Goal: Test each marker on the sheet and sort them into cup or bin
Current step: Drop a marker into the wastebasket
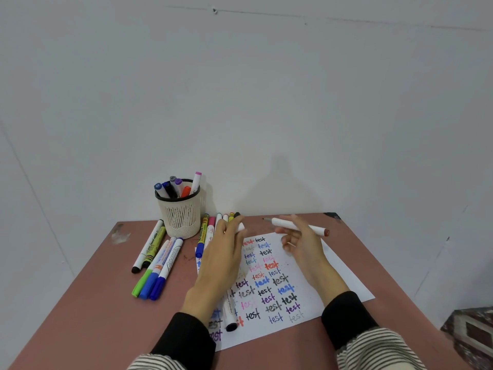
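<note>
striped cuffs over black sleeves (346,316) framed the near edge, both forearms reaching out over the sheet (306,284), a white page covered in rows of the word "test" in many colours, lying on the reddish-brown table (93,303). the right hand (301,247) hovered above the far part of the sheet, its fingers curled round a white marker (298,226) held roughly level, uncapped, with a dark tip pointing left and a brownish end to the right. the left hand (224,252) pinched a small white cap (240,227) between thumb and fingers. one capped marker with a black end (230,316) lay on the sheet, partly under the left wrist. a row of markers (210,231) lay just beyond the left hand at the far edge. left of the sheet lay a loose group of five markers (154,263). behind them stood a cream mesh cup (181,217) holding several markers upright, close to the grey wall (266,89).
</note>
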`<act>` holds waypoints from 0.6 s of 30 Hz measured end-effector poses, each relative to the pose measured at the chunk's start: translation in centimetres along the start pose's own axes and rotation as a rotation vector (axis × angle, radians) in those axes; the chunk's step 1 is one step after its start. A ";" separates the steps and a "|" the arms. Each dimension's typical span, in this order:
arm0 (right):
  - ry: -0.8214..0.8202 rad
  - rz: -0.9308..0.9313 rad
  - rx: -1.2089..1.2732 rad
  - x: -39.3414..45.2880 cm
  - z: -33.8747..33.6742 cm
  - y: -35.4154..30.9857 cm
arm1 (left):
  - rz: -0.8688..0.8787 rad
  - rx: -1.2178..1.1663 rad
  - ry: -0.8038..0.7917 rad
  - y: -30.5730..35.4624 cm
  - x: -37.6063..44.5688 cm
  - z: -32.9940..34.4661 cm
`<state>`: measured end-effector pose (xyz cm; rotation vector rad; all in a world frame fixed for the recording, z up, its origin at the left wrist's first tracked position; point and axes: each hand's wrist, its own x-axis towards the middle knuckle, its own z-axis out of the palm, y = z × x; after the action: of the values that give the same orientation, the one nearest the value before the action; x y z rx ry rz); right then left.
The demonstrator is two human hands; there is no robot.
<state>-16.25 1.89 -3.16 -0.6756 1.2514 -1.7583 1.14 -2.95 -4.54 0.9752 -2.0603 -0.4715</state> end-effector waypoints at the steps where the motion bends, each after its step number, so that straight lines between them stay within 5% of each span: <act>1: -0.014 0.042 0.047 -0.1 0.1 -0.1 | -0.013 -0.037 -0.015 0.1 -0.1 -0.1; 18: -0.079 0.071 0.040 -1.3 0.1 0.0 | -0.077 -0.405 -0.142 0.0 0.3 0.1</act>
<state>-15.49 2.95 -3.10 -0.6631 1.1696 -1.6786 0.93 -3.17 -4.46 0.7945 -1.9473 -0.9797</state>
